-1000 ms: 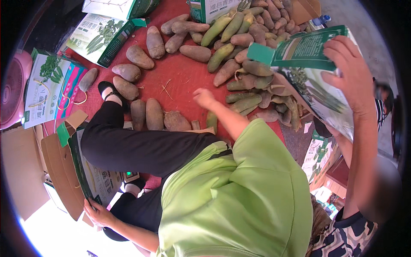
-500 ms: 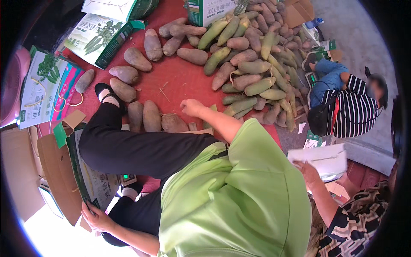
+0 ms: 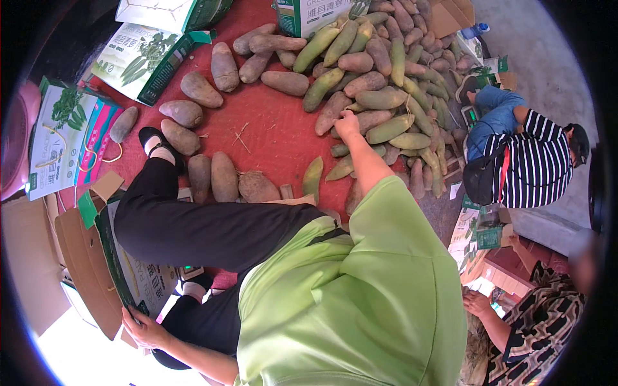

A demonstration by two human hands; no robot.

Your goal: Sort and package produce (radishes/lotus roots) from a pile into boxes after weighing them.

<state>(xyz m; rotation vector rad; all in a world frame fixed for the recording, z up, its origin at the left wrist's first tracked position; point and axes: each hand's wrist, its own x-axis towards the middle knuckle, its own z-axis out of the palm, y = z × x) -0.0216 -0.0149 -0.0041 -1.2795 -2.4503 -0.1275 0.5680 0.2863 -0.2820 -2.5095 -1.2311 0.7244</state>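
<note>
My left hand [image 3: 145, 329] grips the rim of an opened green and white carton [image 3: 138, 273] standing by my leg. Stretched out over a heap of radishes [image 3: 383, 100], my right hand [image 3: 348, 125] has its fingers drawn together beside a muddy reddish radish [image 3: 333, 114]. The fingertips hide whatever they may hold. Green radishes [image 3: 390, 128] lie just right of that hand. A single green radish [image 3: 313, 177] rests on the red floor nearer to me.
Larger muddy radishes [image 3: 201, 89] lie in an arc at the left. Printed cartons [image 3: 134, 62] stand beyond them. A small scale [image 3: 190, 270] with a lit display sits by my foot. One person in stripes [image 3: 531, 157] sits at right; another in a patterned top [image 3: 524, 328] works nearer.
My right hand has moved right, from over the red floor to the radish heap. My left hand stays on the carton. The nearer person no longer has the white box lifted.
</note>
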